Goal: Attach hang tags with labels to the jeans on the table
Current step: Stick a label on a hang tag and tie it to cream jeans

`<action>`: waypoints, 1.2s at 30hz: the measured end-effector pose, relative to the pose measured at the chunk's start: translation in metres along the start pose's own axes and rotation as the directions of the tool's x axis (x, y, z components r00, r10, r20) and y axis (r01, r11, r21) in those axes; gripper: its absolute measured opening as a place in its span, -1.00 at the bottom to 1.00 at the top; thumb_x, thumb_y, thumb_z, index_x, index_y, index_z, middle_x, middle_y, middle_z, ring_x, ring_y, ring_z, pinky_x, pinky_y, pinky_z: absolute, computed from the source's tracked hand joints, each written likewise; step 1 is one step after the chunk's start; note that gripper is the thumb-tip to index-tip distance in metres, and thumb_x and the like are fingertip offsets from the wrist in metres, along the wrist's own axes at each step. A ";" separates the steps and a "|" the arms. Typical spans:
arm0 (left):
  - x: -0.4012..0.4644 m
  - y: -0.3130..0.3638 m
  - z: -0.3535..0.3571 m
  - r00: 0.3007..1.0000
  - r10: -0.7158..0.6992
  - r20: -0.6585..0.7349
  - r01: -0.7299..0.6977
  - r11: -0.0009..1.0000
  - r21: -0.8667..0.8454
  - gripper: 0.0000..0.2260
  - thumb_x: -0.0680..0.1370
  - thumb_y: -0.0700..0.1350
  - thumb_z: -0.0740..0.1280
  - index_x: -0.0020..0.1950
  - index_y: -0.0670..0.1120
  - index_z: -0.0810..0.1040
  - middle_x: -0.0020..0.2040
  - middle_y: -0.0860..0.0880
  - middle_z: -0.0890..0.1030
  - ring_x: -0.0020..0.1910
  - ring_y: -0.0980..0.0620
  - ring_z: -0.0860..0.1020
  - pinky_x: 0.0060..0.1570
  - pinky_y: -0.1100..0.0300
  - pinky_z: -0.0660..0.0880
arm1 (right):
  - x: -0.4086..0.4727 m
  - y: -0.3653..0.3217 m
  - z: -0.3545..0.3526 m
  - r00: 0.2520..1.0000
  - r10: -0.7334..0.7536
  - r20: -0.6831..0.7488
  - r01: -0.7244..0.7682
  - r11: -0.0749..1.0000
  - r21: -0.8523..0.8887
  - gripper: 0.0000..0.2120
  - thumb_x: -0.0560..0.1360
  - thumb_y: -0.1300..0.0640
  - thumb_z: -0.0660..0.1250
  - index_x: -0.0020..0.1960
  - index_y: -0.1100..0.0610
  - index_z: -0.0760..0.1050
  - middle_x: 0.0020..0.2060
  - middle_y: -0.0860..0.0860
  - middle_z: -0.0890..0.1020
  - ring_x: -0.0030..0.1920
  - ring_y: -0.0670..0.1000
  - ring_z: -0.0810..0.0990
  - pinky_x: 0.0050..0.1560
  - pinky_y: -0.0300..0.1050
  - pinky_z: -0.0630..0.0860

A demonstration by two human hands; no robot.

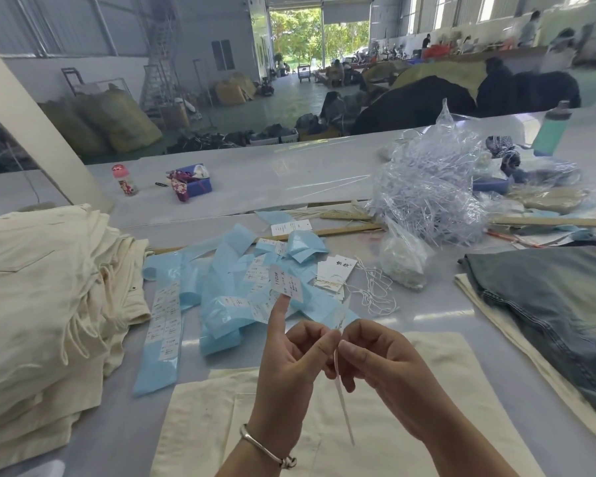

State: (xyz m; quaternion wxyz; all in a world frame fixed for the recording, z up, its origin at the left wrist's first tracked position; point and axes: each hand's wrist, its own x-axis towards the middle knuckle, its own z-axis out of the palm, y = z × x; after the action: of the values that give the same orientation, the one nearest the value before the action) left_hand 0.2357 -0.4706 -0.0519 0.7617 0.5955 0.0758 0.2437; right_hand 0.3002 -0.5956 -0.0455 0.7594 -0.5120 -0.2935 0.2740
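Item: tagging station, mid-cycle.

Progress: the cream jeans [324, 425] lying flat on the bench [289, 180] directly beneath the hands show no tag yet. Judged early in this piece: sticker peeled, tag not yet labelled or attached.

Grip: left hand [289, 370] and right hand [375, 359] meet, fingers curled, pinching a thin white hang tag [343, 404] seen edge-on. A printed label sticker [287, 283] clings to the raised left fingertip.

Remaining: stacked cream jeans [45, 304] at left; their tag status cannot be told.

Surroundings: blue label backing strips [227, 290], loose hang tags [334, 273], white strings [372, 287], a bag of clear plastic fasteners [430, 187], denim jeans [558, 315] at right. Nothing blocks the work area.
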 end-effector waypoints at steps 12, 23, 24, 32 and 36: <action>-0.002 0.004 0.006 0.990 -0.043 0.133 0.041 0.999 0.017 -0.17 0.36 -0.05 0.55 0.52 0.05 0.17 -0.31 -0.16 0.53 -0.40 -0.04 0.52 -0.36 0.20 0.47 | -0.013 -0.005 -0.008 1.000 0.002 0.002 -0.002 1.000 -0.024 -0.64 0.40 0.12 0.46 -0.17 0.41 0.42 -0.31 0.21 0.57 -0.28 0.14 0.51 -0.35 -0.14 0.44; -0.008 0.007 0.010 0.992 -0.057 0.112 0.060 0.998 -0.020 -0.22 0.40 -0.17 0.42 0.53 0.02 0.13 -0.31 -0.11 0.52 -0.36 0.00 0.53 -0.35 0.20 0.49 | -0.017 -0.006 -0.011 0.999 0.030 -0.014 -0.030 1.000 0.004 -0.72 0.45 0.21 0.34 -0.10 0.45 0.40 -0.29 0.25 0.58 -0.23 0.21 0.51 -0.29 -0.16 0.46; -0.008 0.008 0.010 0.992 -0.063 0.106 0.066 0.998 -0.023 -0.24 0.40 -0.17 0.41 0.53 0.03 0.14 -0.31 -0.12 0.53 -0.34 -0.01 0.54 -0.34 0.20 0.50 | -0.017 -0.006 -0.010 0.999 0.030 -0.028 -0.030 0.999 -0.014 -0.75 0.45 0.22 0.32 -0.12 0.43 0.39 -0.31 0.21 0.59 -0.24 0.17 0.54 -0.29 -0.19 0.46; -0.008 0.015 0.004 0.998 -0.070 -0.009 0.068 0.990 -0.122 -0.36 0.43 -0.20 0.34 0.48 0.02 0.22 -0.26 -0.17 0.57 -0.38 0.00 0.51 -0.34 0.20 0.50 | -0.008 -0.004 -0.018 0.949 -0.029 -0.315 -0.054 0.967 -0.249 -0.88 0.49 0.33 0.30 -0.17 0.19 0.39 -0.37 0.06 0.60 -0.32 0.00 0.51 -0.26 -0.17 0.46; -0.007 0.023 -0.003 0.999 -0.012 -0.053 0.007 0.995 -0.102 -0.45 0.44 -0.17 0.38 0.40 0.08 0.33 -0.28 -0.12 0.54 -0.38 0.05 0.48 -0.36 0.25 0.47 | -0.008 -0.005 -0.019 0.936 -0.054 -0.347 -0.052 0.956 -0.288 -0.46 0.45 0.34 0.33 0.23 -0.21 0.43 -0.32 0.36 0.57 -0.33 0.11 0.49 -0.23 -0.01 0.43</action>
State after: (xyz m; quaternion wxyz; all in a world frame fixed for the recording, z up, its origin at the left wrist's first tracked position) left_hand 0.2219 -0.4673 -0.0325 0.7899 0.5489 0.0866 0.2594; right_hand 0.3094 -0.6151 -0.0480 0.7155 -0.6591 -0.1906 0.1313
